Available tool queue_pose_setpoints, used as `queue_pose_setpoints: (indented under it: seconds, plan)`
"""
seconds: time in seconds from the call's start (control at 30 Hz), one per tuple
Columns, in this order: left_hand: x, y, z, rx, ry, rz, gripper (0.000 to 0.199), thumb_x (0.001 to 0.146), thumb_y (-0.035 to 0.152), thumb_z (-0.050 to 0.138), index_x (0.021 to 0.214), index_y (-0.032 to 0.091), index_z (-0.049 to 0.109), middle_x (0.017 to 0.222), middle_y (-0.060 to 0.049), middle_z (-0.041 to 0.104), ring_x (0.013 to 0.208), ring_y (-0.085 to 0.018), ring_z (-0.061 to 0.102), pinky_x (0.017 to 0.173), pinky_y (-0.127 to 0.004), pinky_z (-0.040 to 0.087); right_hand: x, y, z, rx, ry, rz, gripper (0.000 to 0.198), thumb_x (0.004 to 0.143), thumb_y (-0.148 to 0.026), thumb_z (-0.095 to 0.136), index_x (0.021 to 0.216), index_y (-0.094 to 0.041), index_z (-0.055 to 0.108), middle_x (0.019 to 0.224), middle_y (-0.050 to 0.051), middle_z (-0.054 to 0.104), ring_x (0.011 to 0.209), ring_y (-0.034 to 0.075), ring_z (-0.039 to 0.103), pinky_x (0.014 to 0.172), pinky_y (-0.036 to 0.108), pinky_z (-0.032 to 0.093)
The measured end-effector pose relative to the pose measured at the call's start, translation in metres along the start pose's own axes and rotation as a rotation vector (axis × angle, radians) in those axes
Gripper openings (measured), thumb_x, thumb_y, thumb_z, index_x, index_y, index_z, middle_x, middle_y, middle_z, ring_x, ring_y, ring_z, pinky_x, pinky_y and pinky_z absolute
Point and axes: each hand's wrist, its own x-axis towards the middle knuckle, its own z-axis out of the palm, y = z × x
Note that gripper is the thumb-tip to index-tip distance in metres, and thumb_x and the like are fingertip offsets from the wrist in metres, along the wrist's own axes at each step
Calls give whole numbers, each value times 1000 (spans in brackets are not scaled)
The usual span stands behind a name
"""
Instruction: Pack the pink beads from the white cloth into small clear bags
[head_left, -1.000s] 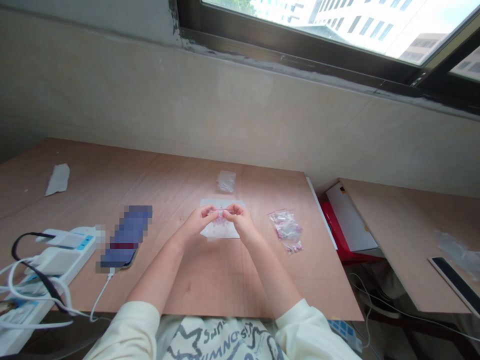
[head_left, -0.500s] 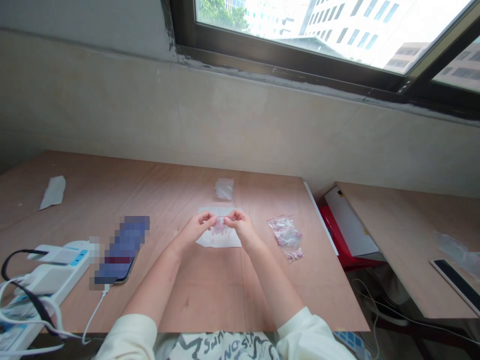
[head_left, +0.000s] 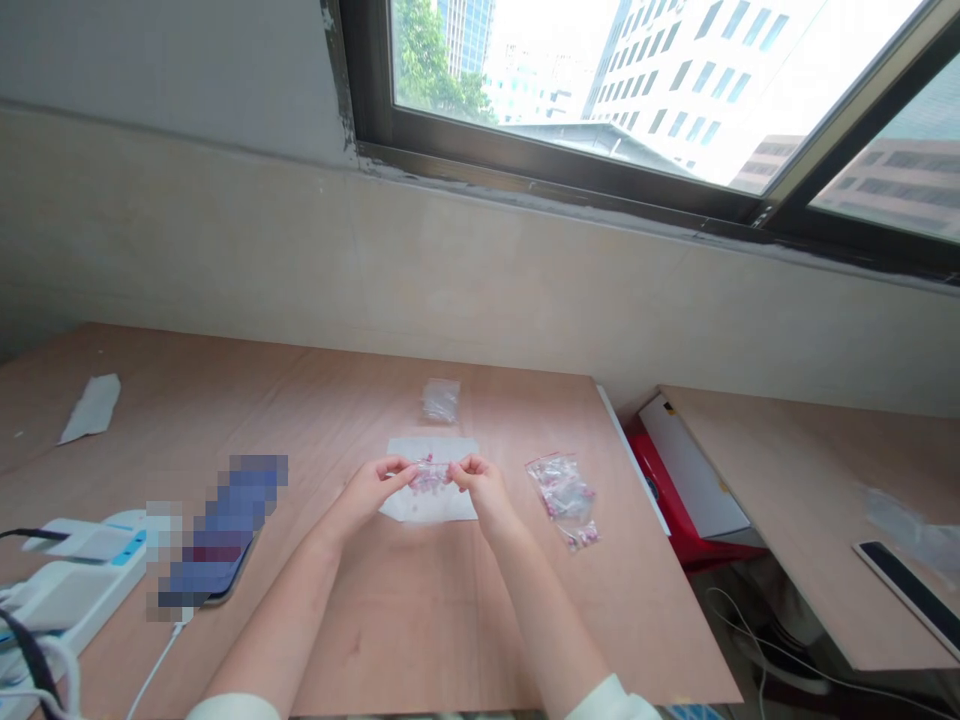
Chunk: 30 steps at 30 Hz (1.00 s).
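Over a white sheet of paper (head_left: 442, 510) my left hand (head_left: 377, 484) and my right hand (head_left: 481, 484) face each other, a short gap between them. Each pinches one end of a thin strand (head_left: 433, 463) stretched level across that gap; what it is made of is too fine to tell. Small pink and clear beads (head_left: 429, 483) lie on the paper below, partly hidden by the fingers. To the right of my right hand sits a clear plastic bag (head_left: 562, 490) with pink pieces inside.
Behind the paper lies another small clear bag (head_left: 441, 400). On the left are a blurred phone (head_left: 225, 535) on a charging cable, a white power strip (head_left: 94, 570) and a paper scrap (head_left: 91, 408). A second table (head_left: 810, 480) stands beyond a gap on the right.
The view has tilted up, so the table sits lower in the picture. My hands have drawn slightly apart, and more of the strand shows between them.
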Motion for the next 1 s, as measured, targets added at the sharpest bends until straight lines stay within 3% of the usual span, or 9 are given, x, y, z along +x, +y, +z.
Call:
queue_pose_setpoints:
  seconds: [0.17,0.33,0.5,0.6,0.67,0.8,1.0]
  plan:
    - [0,9,-1,-9,87,70,25,61,40,56,58,15,54,57,1,57,58,-14,53,52,-23,38,-4,0,4,25,-59,15,26,52,-39,63,57,-15,52,52,-1,54,45,7,42,49,23,33]
    - [6,5,-2,-25,218,91,35,61,48,53,72,16,58,67,-2,61,65,-16,55,57,-25,41,-8,17,4,22,-184,101,29,49,-38,66,60,-15,53,55,0,58,44,8,46,49,23,36]
    - [8,-41,-13,5,351,51,45,59,55,50,78,14,56,77,-7,63,76,-19,56,66,-28,42,13,18,0,-40,-5,63,23,51,-36,63,56,-15,54,56,0,56,52,9,48,49,22,35]
    - [2,-70,-19,120,309,29,36,65,50,47,75,16,56,74,-5,62,75,-19,57,71,-30,41,41,5,0,-66,89,38,20,52,-33,61,59,-15,54,60,1,57,56,10,50,49,22,36]
    - [-2,-81,-20,238,283,96,29,69,43,45,74,18,57,76,-5,61,76,-20,55,71,-31,41,64,-4,2,-120,176,-11,19,51,-30,61,60,-16,54,60,1,56,56,10,50,49,22,36]
    - [-7,-85,-19,384,280,202,20,72,36,44,72,21,57,75,-4,60,77,-21,53,70,-32,41,104,-15,8,-275,278,-28,18,50,-28,61,60,-15,54,59,1,56,52,10,49,49,23,37]
    - [-8,-84,-21,402,270,204,20,74,35,42,72,22,57,74,-4,60,76,-20,53,69,-31,41,144,-13,15,-385,347,-35,14,51,-25,61,56,-16,51,56,1,54,53,11,50,51,24,37]
